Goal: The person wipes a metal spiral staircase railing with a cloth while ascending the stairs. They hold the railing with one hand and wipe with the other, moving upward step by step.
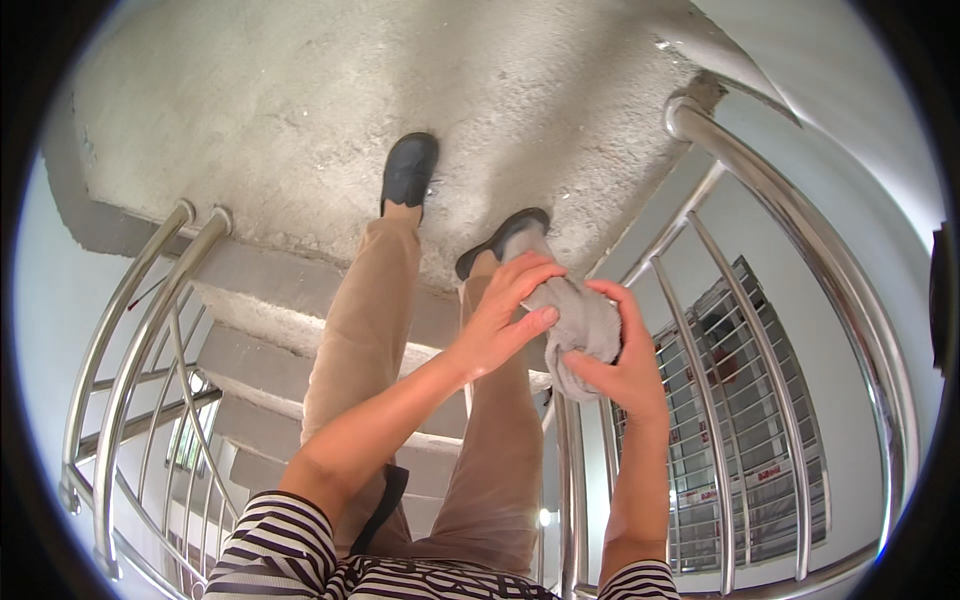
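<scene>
A grey cloth [589, 319], bunched and folded over itself, is between my two hands at waist height. My left hand [506, 319] grips its left edge, with the thumb on top and the fingers along the far side. From the right, my right hand [634, 360] holds it with the thumb pressed into a fold and the fingers curled around the far side. A blurred grey patch appears beyond my left fingers, over the right shoe; whether it is part of the cloth I cannot tell.
I stand with dark shoes [410, 169] on a rough concrete landing [300, 135]. Concrete steps [255, 345] drop away behind my legs. Stainless steel railings run on the left [142, 345] and right [810, 217]. Beyond the right railing is a barred window [720, 420].
</scene>
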Action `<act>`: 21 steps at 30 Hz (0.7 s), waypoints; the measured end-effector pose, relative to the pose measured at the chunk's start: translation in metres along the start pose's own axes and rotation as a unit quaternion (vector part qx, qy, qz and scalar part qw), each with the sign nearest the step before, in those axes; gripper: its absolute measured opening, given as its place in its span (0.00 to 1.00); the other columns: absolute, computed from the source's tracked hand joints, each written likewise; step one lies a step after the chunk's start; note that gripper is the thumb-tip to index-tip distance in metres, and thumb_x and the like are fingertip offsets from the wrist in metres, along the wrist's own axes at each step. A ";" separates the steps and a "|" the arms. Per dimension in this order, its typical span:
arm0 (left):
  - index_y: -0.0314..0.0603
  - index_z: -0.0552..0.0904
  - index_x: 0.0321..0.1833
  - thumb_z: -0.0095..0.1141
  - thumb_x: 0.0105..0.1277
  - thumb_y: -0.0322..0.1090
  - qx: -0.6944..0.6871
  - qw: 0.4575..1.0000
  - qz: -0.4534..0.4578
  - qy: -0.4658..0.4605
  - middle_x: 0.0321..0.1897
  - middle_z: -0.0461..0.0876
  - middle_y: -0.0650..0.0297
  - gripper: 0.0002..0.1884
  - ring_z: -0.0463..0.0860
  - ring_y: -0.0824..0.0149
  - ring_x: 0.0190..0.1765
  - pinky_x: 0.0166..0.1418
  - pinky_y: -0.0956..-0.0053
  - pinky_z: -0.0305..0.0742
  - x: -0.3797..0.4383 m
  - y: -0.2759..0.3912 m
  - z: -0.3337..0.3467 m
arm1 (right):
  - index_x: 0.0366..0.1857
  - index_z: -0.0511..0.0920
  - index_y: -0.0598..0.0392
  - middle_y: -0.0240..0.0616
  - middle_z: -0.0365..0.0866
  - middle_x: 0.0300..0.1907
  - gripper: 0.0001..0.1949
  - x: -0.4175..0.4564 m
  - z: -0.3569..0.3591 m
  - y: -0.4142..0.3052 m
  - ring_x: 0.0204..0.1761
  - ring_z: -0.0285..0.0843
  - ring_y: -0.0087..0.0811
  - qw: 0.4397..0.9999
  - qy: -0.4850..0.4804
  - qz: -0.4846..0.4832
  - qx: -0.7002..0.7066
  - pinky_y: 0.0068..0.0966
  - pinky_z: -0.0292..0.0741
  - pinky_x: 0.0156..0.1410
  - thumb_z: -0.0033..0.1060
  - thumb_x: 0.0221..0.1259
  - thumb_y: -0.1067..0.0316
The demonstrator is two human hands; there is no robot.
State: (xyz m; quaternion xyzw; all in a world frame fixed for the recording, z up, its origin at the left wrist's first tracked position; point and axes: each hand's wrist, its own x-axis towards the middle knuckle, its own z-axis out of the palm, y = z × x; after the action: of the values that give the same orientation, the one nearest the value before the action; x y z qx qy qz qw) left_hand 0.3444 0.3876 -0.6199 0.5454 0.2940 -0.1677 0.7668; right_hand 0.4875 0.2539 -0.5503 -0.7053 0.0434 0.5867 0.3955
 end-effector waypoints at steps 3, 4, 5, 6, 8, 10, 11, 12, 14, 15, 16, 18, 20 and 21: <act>0.50 0.70 0.71 0.58 0.71 0.48 -0.357 0.920 -0.158 -0.031 0.67 0.70 0.61 0.28 0.65 0.64 0.71 0.73 0.61 0.60 0.004 -0.009 -0.007 | 0.66 0.67 0.58 0.43 0.76 0.59 0.39 0.004 0.013 0.024 0.60 0.76 0.35 0.954 0.016 0.045 0.296 0.31 0.72 0.65 0.76 0.50 0.57; 0.48 0.67 0.73 0.59 0.69 0.51 -0.403 0.886 -0.230 -0.005 0.66 0.72 0.64 0.32 0.69 0.67 0.68 0.70 0.63 0.63 0.005 -0.005 -0.008 | 0.67 0.65 0.62 0.41 0.76 0.60 0.41 0.008 0.019 0.028 0.60 0.75 0.33 0.939 0.033 0.066 0.336 0.31 0.70 0.67 0.76 0.50 0.54; 0.47 0.66 0.73 0.60 0.69 0.52 -0.416 0.880 -0.229 0.006 0.66 0.72 0.64 0.34 0.70 0.67 0.67 0.70 0.62 0.64 0.005 -0.005 -0.009 | 0.67 0.66 0.62 0.41 0.75 0.60 0.41 0.013 0.025 0.042 0.61 0.75 0.32 0.957 0.038 0.045 0.285 0.31 0.70 0.67 0.77 0.50 0.55; 0.46 0.65 0.74 0.60 0.68 0.52 -0.429 0.874 -0.228 0.015 0.66 0.71 0.63 0.35 0.71 0.67 0.67 0.69 0.62 0.64 0.003 -0.005 -0.006 | 0.67 0.66 0.62 0.41 0.75 0.60 0.41 0.017 0.029 0.061 0.61 0.74 0.31 0.972 0.045 0.024 0.231 0.31 0.69 0.68 0.77 0.49 0.56; 0.46 0.62 0.76 0.59 0.69 0.52 -0.480 0.847 -0.229 0.017 0.67 0.71 0.63 0.37 0.71 0.66 0.68 0.70 0.62 0.65 0.002 -0.016 -0.005 | 0.66 0.68 0.62 0.41 0.76 0.59 0.39 0.019 0.031 0.058 0.60 0.74 0.30 0.980 0.054 0.016 0.191 0.30 0.70 0.67 0.78 0.48 0.60; 0.48 0.61 0.77 0.58 0.70 0.50 -0.475 0.849 -0.232 -0.019 0.68 0.70 0.63 0.36 0.70 0.65 0.69 0.70 0.61 0.65 0.003 -0.010 -0.009 | 0.64 0.70 0.62 0.39 0.78 0.57 0.36 0.019 0.036 0.037 0.58 0.75 0.30 0.971 0.054 0.033 0.230 0.29 0.71 0.65 0.77 0.47 0.65; 0.49 0.61 0.77 0.58 0.71 0.49 -0.471 0.850 -0.234 -0.038 0.68 0.69 0.62 0.35 0.70 0.65 0.69 0.71 0.61 0.64 0.005 -0.006 -0.007 | 0.62 0.72 0.61 0.38 0.79 0.55 0.34 0.017 0.029 0.035 0.57 0.76 0.30 0.974 0.077 0.037 0.209 0.29 0.72 0.64 0.76 0.46 0.67; 0.47 0.63 0.77 0.57 0.72 0.47 -0.445 0.862 -0.240 -0.048 0.71 0.68 0.62 0.34 0.69 0.63 0.70 0.72 0.62 0.64 0.005 -0.011 -0.002 | 0.60 0.73 0.60 0.37 0.80 0.53 0.33 0.012 0.021 0.033 0.56 0.77 0.30 0.977 0.097 0.040 0.188 0.28 0.73 0.63 0.75 0.45 0.69; 0.45 0.64 0.76 0.57 0.72 0.47 -0.267 0.947 -0.164 -0.078 0.71 0.68 0.61 0.33 0.68 0.63 0.70 0.73 0.64 0.63 0.005 -0.007 -0.002 | 0.57 0.77 0.58 0.35 0.81 0.49 0.29 -0.001 -0.004 0.022 0.52 0.79 0.31 0.986 0.147 0.021 0.075 0.28 0.75 0.59 0.72 0.44 0.72; 0.45 0.65 0.76 0.57 0.72 0.47 -0.176 0.973 -0.122 -0.086 0.71 0.68 0.61 0.32 0.68 0.63 0.70 0.73 0.64 0.63 0.002 -0.005 -0.001 | 0.55 0.78 0.58 0.34 0.82 0.47 0.27 -0.011 -0.021 0.011 0.50 0.80 0.32 0.985 0.172 -0.001 -0.018 0.28 0.76 0.57 0.71 0.44 0.73; 0.41 0.68 0.74 0.57 0.72 0.48 -0.179 0.966 -0.152 -0.106 0.70 0.69 0.59 0.32 0.69 0.63 0.70 0.73 0.66 0.62 0.002 0.006 -0.003 | 0.54 0.78 0.58 0.36 0.82 0.47 0.27 -0.023 -0.039 -0.007 0.49 0.81 0.32 0.957 0.233 -0.055 -0.164 0.29 0.77 0.56 0.71 0.43 0.74; 0.41 0.68 0.73 0.57 0.72 0.47 -0.205 0.955 -0.159 -0.142 0.70 0.69 0.58 0.31 0.70 0.64 0.68 0.72 0.67 0.64 0.002 -0.004 0.000 | 0.52 0.79 0.58 0.41 0.82 0.47 0.27 -0.044 -0.071 -0.048 0.50 0.81 0.34 0.844 0.363 -0.179 -0.352 0.31 0.78 0.54 0.71 0.40 0.75; 0.38 0.70 0.72 0.58 0.72 0.44 -0.217 0.949 -0.168 -0.153 0.66 0.73 0.57 0.29 0.75 0.65 0.64 0.69 0.69 0.69 -0.002 -0.007 0.001 | 0.51 0.79 0.58 0.44 0.83 0.49 0.27 -0.067 -0.097 -0.098 0.54 0.80 0.38 0.710 0.438 -0.245 -0.494 0.35 0.77 0.55 0.71 0.38 0.77; 0.38 0.71 0.71 0.57 0.72 0.43 -0.199 0.955 -0.161 -0.150 0.65 0.75 0.58 0.28 0.76 0.65 0.63 0.68 0.69 0.69 -0.001 -0.006 -0.002 | 0.51 0.79 0.57 0.45 0.83 0.51 0.28 -0.077 -0.107 -0.125 0.56 0.79 0.41 0.631 0.442 -0.247 -0.587 0.37 0.75 0.58 0.72 0.37 0.77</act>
State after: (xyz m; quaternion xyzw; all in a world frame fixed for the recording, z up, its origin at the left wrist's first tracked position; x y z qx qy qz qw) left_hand 0.3395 0.3873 -0.6244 0.2958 0.2873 -0.3069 0.8578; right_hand 0.6147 0.2429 -0.4204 -0.9477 -0.3165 -0.0140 -0.0383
